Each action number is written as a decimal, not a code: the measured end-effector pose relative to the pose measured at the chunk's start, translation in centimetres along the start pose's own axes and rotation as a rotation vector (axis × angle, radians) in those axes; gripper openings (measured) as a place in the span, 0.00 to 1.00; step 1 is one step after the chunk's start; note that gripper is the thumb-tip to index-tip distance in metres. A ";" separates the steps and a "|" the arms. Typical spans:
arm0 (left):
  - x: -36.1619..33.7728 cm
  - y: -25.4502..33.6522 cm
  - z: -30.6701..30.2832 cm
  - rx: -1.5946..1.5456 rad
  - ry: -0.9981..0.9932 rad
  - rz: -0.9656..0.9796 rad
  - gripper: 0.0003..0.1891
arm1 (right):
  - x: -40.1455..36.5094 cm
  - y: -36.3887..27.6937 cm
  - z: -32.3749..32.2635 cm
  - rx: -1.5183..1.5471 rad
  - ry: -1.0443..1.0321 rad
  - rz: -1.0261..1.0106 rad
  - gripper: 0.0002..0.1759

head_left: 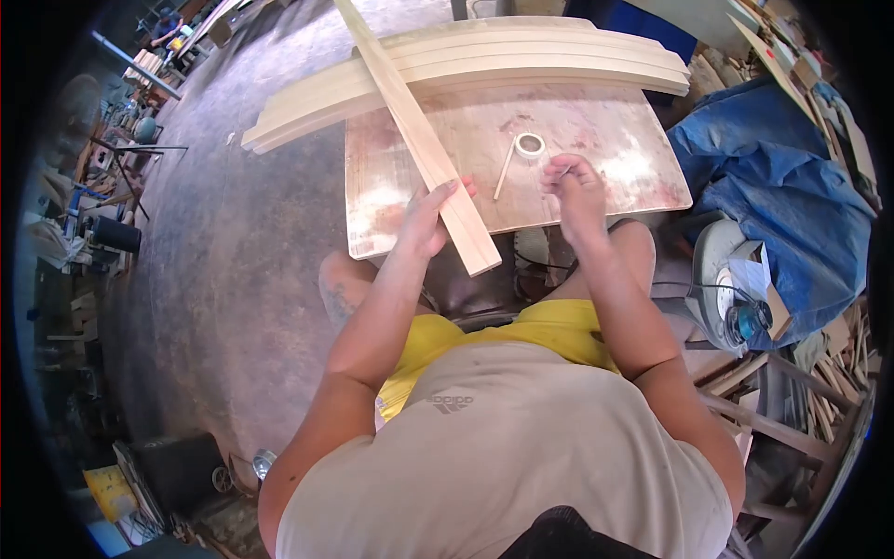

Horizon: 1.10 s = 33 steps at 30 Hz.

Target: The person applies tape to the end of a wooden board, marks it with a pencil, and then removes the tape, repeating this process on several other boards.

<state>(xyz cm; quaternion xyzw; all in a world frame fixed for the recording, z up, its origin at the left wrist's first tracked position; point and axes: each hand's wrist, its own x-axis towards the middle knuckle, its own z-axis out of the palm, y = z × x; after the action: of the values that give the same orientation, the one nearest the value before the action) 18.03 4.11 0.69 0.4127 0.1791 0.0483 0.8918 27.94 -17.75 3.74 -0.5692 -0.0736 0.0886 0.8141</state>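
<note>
My left hand [431,216] is wrapped around a long pale wooden board [421,130] near its close end. The board slants away to the upper left, crossing over a stack of similar boards. My right hand [579,197] is raised above the table, its fingers pinched together; a tiny thing may be between the fingertips, too small to make out. Just left of those fingers, a roll of masking tape [530,145] lies on the worn tabletop [615,140]. Beside the roll is a thin pale stick [505,170].
Stacked boards [503,61] lie along the far side of the table, overhanging its left edge. To the right are a blue tarp [764,158], a grey chair-like seat [712,270] with a blue-capped object on it, and scrap wood [824,401]. Another person [169,28] is far off at upper left.
</note>
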 end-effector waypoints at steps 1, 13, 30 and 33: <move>-0.4 -0.1 0.2 -0.007 -0.004 0.002 0.26 | 0.9 -0.1 -1.8 -0.007 0.007 0.000 0.11; -1.3 0.0 1.0 0.118 0.075 0.127 0.27 | 4.4 -0.4 -8.7 -0.671 -0.116 -0.178 0.09; -1.9 0.3 2.2 0.371 0.141 0.199 0.42 | 9.0 -5.6 -36.0 -1.672 0.541 -0.240 0.08; -1.1 0.1 1.0 0.379 0.125 0.234 0.44 | 9.0 -4.0 -37.3 -1.700 0.454 -0.164 0.09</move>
<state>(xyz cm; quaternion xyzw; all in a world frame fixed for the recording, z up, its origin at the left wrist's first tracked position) 17.33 3.17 1.66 0.5871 0.1906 0.1424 0.7738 45.14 -51.14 -5.04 -0.9788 0.0084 -0.1700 0.1143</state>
